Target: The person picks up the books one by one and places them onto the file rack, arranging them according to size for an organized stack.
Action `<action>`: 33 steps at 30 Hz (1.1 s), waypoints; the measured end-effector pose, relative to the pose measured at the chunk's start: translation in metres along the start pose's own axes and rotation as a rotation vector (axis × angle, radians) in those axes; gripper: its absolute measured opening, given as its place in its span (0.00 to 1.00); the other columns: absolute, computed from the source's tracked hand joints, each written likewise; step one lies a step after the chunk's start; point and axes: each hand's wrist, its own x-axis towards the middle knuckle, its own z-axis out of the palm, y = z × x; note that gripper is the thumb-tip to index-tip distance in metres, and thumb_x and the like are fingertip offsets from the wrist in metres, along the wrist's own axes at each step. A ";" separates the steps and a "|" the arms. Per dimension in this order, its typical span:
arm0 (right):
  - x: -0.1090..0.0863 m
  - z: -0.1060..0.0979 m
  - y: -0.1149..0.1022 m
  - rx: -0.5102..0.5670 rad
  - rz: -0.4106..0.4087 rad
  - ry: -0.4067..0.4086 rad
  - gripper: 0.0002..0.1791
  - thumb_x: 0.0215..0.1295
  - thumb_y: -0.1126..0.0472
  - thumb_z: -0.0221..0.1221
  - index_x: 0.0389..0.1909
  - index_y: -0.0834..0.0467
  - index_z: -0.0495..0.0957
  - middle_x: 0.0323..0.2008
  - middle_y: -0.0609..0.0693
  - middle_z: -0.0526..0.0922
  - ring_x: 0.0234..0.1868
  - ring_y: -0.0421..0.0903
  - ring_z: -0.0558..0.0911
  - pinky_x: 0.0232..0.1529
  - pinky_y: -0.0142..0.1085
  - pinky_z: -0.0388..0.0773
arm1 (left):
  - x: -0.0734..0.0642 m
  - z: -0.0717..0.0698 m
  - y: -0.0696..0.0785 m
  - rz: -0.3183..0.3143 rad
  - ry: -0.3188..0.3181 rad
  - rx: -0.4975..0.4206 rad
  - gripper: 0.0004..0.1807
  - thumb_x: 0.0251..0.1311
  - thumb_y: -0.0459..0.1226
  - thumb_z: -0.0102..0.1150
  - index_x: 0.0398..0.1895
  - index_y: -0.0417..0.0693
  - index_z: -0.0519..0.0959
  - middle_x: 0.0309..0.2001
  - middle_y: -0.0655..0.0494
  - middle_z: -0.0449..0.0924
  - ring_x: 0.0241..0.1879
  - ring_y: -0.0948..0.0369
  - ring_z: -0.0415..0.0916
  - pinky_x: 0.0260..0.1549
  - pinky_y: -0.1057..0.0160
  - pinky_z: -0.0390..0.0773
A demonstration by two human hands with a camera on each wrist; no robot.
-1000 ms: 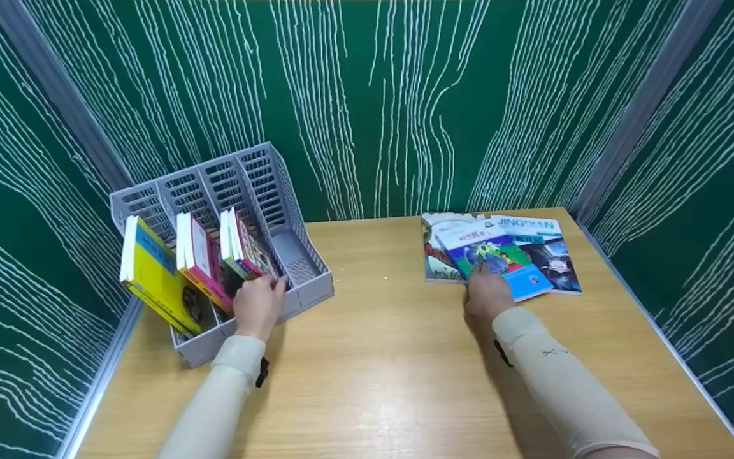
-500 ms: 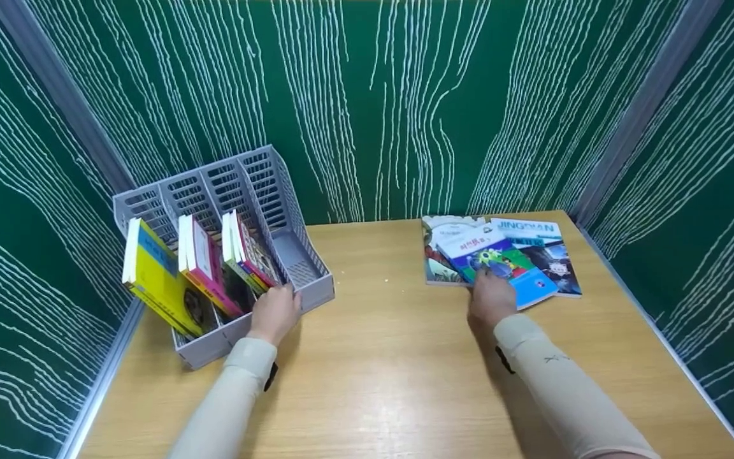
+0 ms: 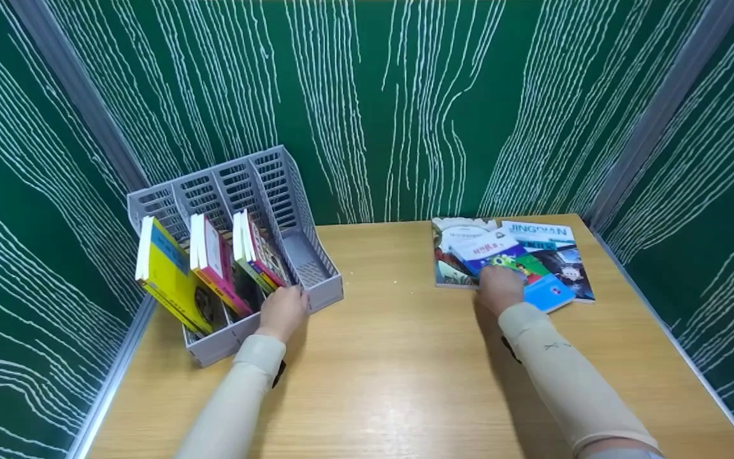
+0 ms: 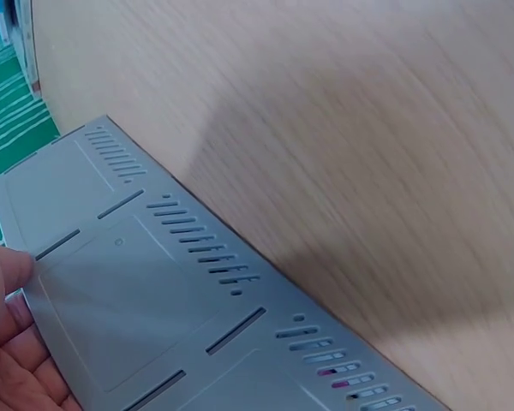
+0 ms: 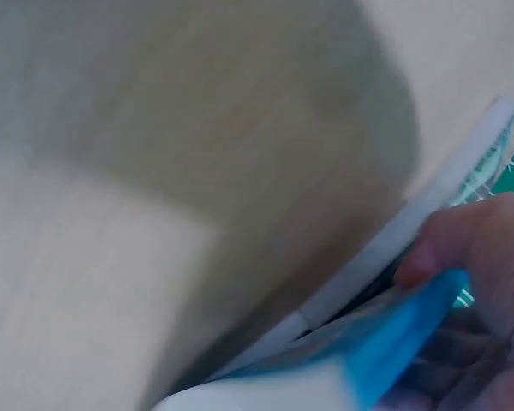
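My left hand (image 3: 283, 312) grips the front rim of a grey file organizer (image 3: 325, 294); its thumb (image 4: 13, 267) lies on the outer front wall. Inside the organizer lean a thick yellow book (image 3: 172, 274), a pink-spined book (image 3: 217, 268) and several thin books (image 3: 259, 252). At the right, my right hand (image 3: 501, 290) pinches the near-left edge of a blue and green book (image 3: 548, 292), which lies over two others. In the right wrist view, thumb and fingers hold the edge of the blue cover (image 5: 403, 334), which looks lifted; its far part is blurred.
Beneath the blue book are a colourful illustrated book (image 3: 453, 274) and a "JINGDIAN" book (image 3: 574, 275). Bare wooden table (image 3: 380, 357) lies between the hands. Green, white-streaked walls (image 3: 399, 127) close off the back and both sides.
My left hand has slid rightward along the organizer's front, off the thin books and onto the rim. My right hand has closed on the blue book's edge. The whole view has shifted slightly.
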 end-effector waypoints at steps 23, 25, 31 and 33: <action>-0.007 -0.056 0.028 0.342 0.071 -0.181 0.13 0.70 0.65 0.53 0.45 0.72 0.77 0.37 0.62 0.77 0.35 0.55 0.76 0.38 0.47 0.76 | -0.001 -0.001 0.003 -0.008 -0.043 -0.032 0.19 0.83 0.41 0.55 0.36 0.39 0.87 0.38 0.38 0.91 0.40 0.38 0.89 0.43 0.37 0.87; -0.008 -0.064 0.029 0.429 0.086 -0.176 0.16 0.71 0.66 0.50 0.51 0.74 0.75 0.38 0.63 0.77 0.36 0.56 0.78 0.38 0.46 0.77 | -0.001 -0.001 0.003 -0.006 -0.030 -0.039 0.19 0.82 0.41 0.55 0.35 0.39 0.87 0.37 0.37 0.91 0.39 0.37 0.89 0.42 0.37 0.87; -0.014 -0.084 0.027 0.633 0.112 -0.106 0.28 0.73 0.66 0.46 0.66 0.83 0.66 0.47 0.68 0.77 0.42 0.57 0.79 0.38 0.41 0.78 | -0.003 0.001 0.002 0.024 0.019 0.001 0.18 0.80 0.40 0.57 0.33 0.36 0.85 0.35 0.34 0.89 0.36 0.34 0.88 0.37 0.35 0.86; -0.017 -0.089 0.025 0.678 0.108 -0.084 0.31 0.73 0.65 0.45 0.69 0.84 0.64 0.53 0.72 0.78 0.44 0.58 0.79 0.38 0.41 0.79 | -0.003 0.002 0.002 0.032 0.027 0.019 0.18 0.80 0.40 0.57 0.34 0.36 0.84 0.35 0.33 0.89 0.36 0.34 0.88 0.36 0.34 0.86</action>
